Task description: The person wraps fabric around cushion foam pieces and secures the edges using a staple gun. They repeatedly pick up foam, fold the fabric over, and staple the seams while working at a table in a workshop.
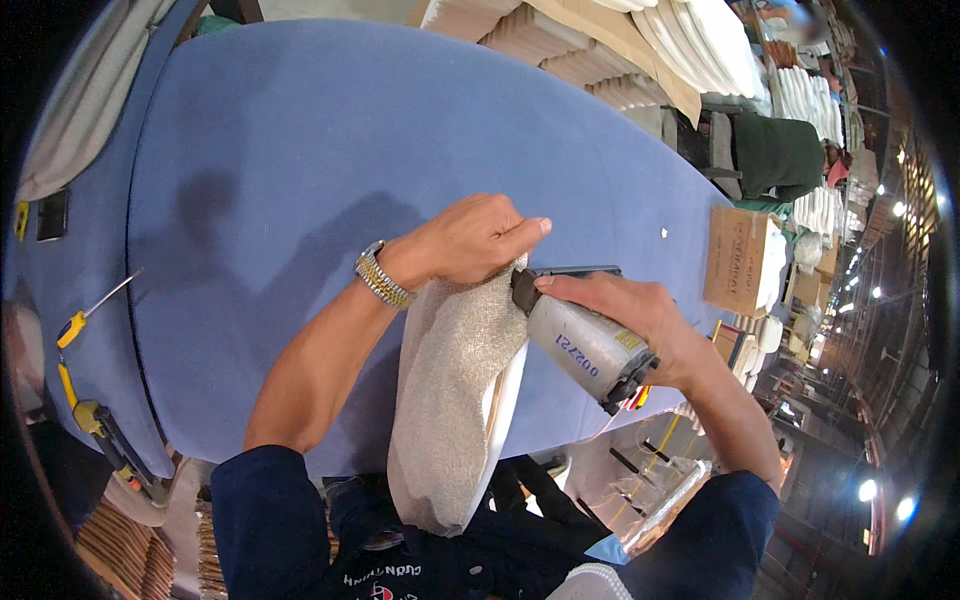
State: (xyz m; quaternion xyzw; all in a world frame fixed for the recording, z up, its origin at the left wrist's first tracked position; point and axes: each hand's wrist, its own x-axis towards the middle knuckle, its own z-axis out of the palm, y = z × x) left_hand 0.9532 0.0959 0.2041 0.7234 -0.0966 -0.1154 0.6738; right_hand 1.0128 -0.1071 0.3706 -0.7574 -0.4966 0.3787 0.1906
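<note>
Your left hand (470, 243) is closed, pinching the top end of the grey-beige fabric (445, 380), and your right hand (635, 308) wraps firmly round a silver staple gun (575, 345), its dark nose at the fabric's top edge. You have the covered piece at lower middle of the frame, slanting down to your shirt. Its broad face looks covered, while a pale edge strip (512, 395) shows bare along its right side, so that stretch seems left to close; you cannot tell from here whether any staples are in. At far left, a dark flat device (53, 215) and a yellow-handled screwdriver (72, 328) lie on blue cloth. Your blue padded table (290, 110) fills the middle; stacked white pieces (690, 40) rise at upper right, beside a cardboard box (732, 258) farther right, with bright ceiling lamps (867, 490) at the right rim.
</note>
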